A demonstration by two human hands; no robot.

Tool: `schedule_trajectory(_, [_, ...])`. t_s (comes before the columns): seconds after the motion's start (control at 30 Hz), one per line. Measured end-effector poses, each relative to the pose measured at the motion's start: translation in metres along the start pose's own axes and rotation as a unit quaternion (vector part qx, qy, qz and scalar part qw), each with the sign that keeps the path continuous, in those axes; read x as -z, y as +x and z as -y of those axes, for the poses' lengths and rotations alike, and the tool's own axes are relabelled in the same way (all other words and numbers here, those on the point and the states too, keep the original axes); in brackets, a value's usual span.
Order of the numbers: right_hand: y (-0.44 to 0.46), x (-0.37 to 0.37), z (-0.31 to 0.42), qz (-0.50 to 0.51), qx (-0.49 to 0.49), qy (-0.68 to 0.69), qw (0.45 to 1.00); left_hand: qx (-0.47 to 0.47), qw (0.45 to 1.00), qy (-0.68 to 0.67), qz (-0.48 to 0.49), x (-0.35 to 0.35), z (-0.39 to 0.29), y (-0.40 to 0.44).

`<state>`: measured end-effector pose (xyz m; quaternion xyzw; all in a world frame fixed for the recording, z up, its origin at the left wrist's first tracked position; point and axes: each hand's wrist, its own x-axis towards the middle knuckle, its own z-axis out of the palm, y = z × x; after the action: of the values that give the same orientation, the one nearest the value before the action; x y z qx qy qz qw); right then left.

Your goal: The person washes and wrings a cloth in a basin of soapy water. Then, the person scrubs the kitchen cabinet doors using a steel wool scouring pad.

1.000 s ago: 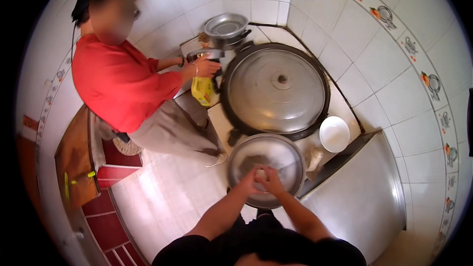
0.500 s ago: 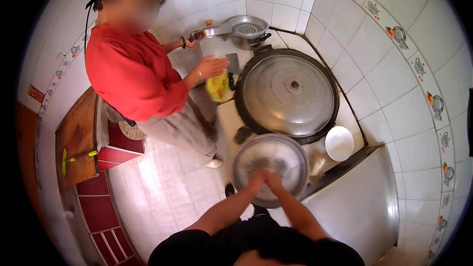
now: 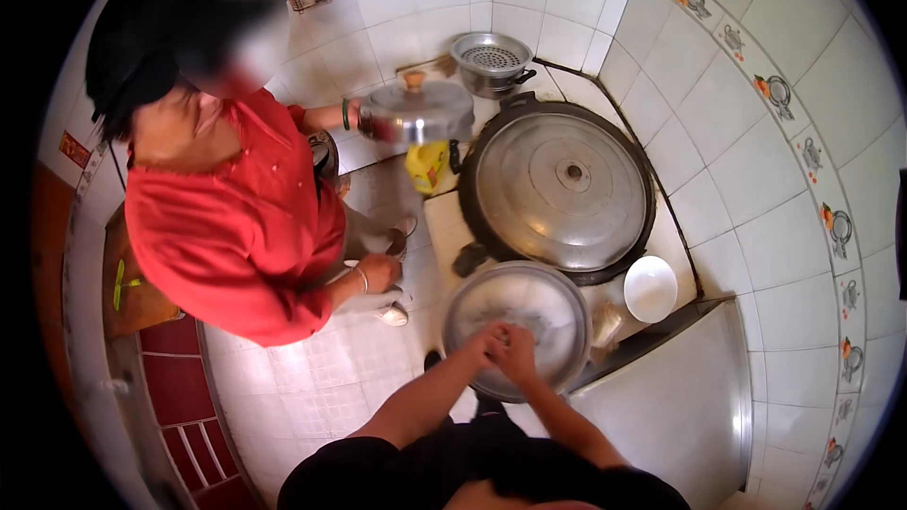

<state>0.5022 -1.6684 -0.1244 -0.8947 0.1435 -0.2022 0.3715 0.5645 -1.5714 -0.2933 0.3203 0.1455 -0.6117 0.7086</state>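
My left hand (image 3: 484,346) and right hand (image 3: 517,355) together, can't tell what's between | basin (image 3: 578,331) under them | I'd work low, inside its rim, to catch drips or crumbs | 1 basin; 1 bowl (image 3: 651,289), right; 2 lids: big (image 3: 567,217) ahead, small (image 3: 420,115) ahead-left, held by 1 person (image 3: 236,217)

In front of me, my white-tiled counter (image 3: 442,217) carries 1 wide metal lid (image 3: 534,212), 1 pot (image 3: 492,88) beyond it, 1 white bowl (image 3: 650,290) at near right and 1 pale bag (image 3: 606,326) beside that bowl. My metal basin (image 3: 557,349) sits at the near end.
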Motion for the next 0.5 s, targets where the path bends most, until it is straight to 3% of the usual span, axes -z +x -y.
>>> schedule_trajectory(0.03, [-0.002, -0.001, 0.003, 0.003, -0.04, 0.012, 0.999, -0.037, 0.997, 0.061, 0.033, 0.028, 0.015, 0.022])
schedule_trajectory(0.13, [-0.001, -0.003, 0.005, 0.037, -0.167, 0.042, 0.984, -0.002, 0.983, -0.004, -0.183, -0.026, -0.005, -0.017])
schedule_trajectory(0.2, [0.009, -0.001, 0.007, 0.099, -0.269, 0.057, 0.956, -0.024, 0.976, 0.038, -0.212, -0.051, -0.015, -0.033])
schedule_trajectory(0.3, [-0.004, -0.019, -0.023, 0.117, -0.172, 0.074, 0.975, -0.047, 0.963, 0.104, -0.244, -0.081, -0.028, -0.057])
schedule_trajectory(0.4, [-0.01, -0.032, -0.036, 0.075, -0.105, 0.08, 0.988, -0.125, 0.934, 0.237, -0.235, -0.043, -0.008, -0.033])
schedule_trajectory(0.47, [-0.012, -0.04, -0.05, 0.072, -0.08, 0.109, 0.988, -0.13, 0.933, 0.228, -0.246, -0.051, -0.011, -0.037])
schedule_trajectory(0.5, [-0.016, -0.045, -0.058, 0.07, -0.068, 0.124, 0.988, -0.097, 0.945, 0.165, -0.266, -0.09, -0.028, -0.064])
